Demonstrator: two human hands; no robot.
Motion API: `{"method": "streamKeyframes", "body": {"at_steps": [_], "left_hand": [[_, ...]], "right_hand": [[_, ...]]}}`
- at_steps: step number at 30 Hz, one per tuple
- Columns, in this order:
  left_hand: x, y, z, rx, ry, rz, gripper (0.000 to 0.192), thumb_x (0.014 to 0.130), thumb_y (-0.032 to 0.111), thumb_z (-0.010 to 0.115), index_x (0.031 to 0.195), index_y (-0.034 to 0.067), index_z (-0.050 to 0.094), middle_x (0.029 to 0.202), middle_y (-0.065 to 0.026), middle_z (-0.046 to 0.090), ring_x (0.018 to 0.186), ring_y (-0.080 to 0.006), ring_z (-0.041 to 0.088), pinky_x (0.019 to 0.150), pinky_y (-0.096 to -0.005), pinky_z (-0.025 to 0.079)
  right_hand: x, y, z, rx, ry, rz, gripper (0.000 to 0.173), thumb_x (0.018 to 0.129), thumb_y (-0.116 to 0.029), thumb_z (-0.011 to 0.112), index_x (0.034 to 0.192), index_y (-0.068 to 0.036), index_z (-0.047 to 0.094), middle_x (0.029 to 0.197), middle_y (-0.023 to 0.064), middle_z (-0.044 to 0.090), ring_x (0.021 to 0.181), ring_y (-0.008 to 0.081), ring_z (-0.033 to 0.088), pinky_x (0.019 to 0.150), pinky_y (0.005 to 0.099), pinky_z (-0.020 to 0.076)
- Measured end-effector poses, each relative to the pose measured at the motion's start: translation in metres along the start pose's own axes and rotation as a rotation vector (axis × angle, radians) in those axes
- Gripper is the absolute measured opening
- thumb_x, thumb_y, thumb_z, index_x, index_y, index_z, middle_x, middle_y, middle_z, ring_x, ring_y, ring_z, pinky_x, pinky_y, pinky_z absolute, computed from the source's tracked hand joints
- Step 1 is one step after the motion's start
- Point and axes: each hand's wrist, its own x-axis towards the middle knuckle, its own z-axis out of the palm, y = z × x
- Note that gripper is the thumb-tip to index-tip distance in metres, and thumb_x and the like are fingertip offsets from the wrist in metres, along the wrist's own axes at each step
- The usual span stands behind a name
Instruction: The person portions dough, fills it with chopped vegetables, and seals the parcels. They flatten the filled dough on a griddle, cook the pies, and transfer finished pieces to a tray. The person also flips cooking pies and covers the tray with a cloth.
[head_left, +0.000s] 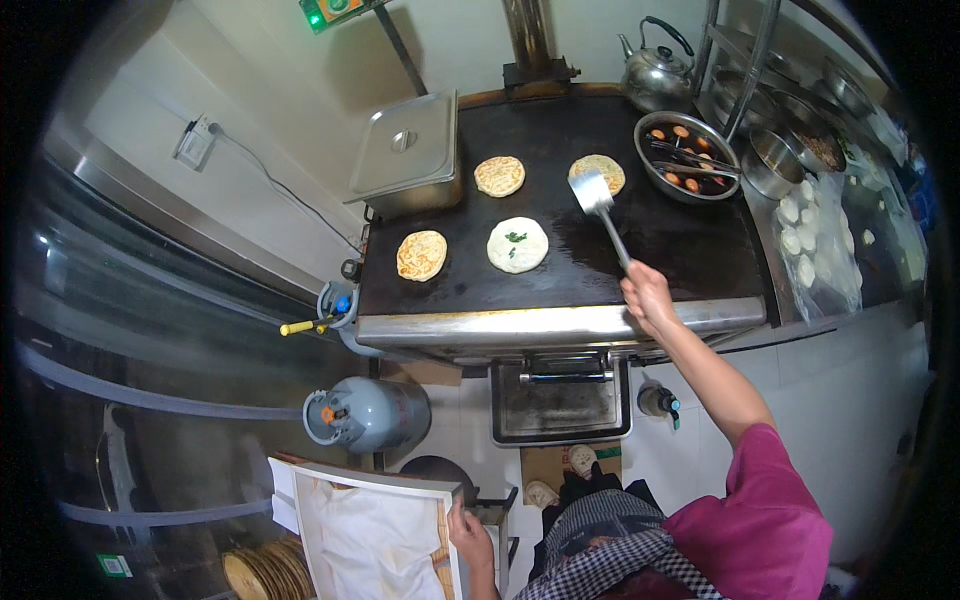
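My right hand grips the handle of a metal spatula over the dark griddle. The spatula's blade overlaps the lower left edge of a browned flatbread; whether it touches the bread I cannot tell. A second browned flatbread lies to the left, and another near the griddle's left edge. Between them and the front edge lies a pale flatbread with green leaves on top. My left hand rests on the right rim of a white-framed tray lined with white cloth, its fingers partly hidden.
A lidded steel container stands on the griddle's left; a bowl of eggs in dark liquid and a kettle at its right. Dough pieces in plastic lie farther right. A gas cylinder and an open drawer are below.
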Motion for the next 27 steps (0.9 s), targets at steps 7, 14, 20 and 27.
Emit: {"method": "streamKeyframes", "body": {"at_steps": [7, 14, 20, 27], "left_hand": [[0.002, 0.007, 0.011, -0.057, -0.053, 0.017, 0.033, 0.088, -0.002, 0.048, 0.119, -0.005, 0.057, 0.112, -0.0217, 0.061, 0.103, -0.0377, 0.059, 0.087, -0.0414, 0.047], [-0.003, 0.011, 0.017, -0.018, -0.079, 0.065, 0.033, 0.088, -0.001, 0.047, 0.120, -0.004, 0.057, 0.114, -0.0217, 0.060, 0.106, -0.0379, 0.057, 0.091, -0.0422, 0.045], [-0.007, 0.020, 0.003, 0.013, -0.091, 0.061, 0.033, 0.089, 0.000, 0.046, 0.120, -0.004, 0.057, 0.115, -0.0220, 0.060, 0.107, -0.0377, 0.057, 0.092, -0.0413, 0.045], [-0.003, 0.023, 0.010, 0.005, -0.137, 0.057, 0.033, 0.089, 0.000, 0.048, 0.120, -0.002, 0.057, 0.118, -0.0211, 0.059, 0.109, -0.0362, 0.057, 0.093, -0.0399, 0.045]], "right_hand": [[-0.008, -0.014, -0.052, 0.172, 0.087, 0.220, 0.014, 0.098, -0.017, 0.047, 0.095, -0.005, 0.051, 0.063, 0.0001, 0.046, 0.042, 0.0042, 0.030, 0.033, 0.0195, 0.0201], [0.097, -0.010, -0.032, 0.381, 0.069, 0.161, 0.018, 0.100, -0.020, 0.046, 0.099, -0.004, 0.052, 0.063, -0.0004, 0.044, 0.042, 0.0038, 0.030, 0.032, 0.0192, 0.0208], [0.095, -0.016, -0.051, -0.594, 0.230, -0.567, 0.025, 0.097, -0.017, 0.048, 0.115, 0.000, 0.054, 0.067, 0.0126, 0.058, 0.046, 0.0233, 0.053, 0.039, 0.0339, 0.0399], [0.034, -0.012, -0.067, -1.197, 0.433, -0.914, 0.036, 0.096, -0.016, 0.049, 0.128, -0.001, 0.050, 0.073, 0.0212, 0.062, 0.053, 0.0355, 0.058, 0.048, 0.0407, 0.0478]]}}
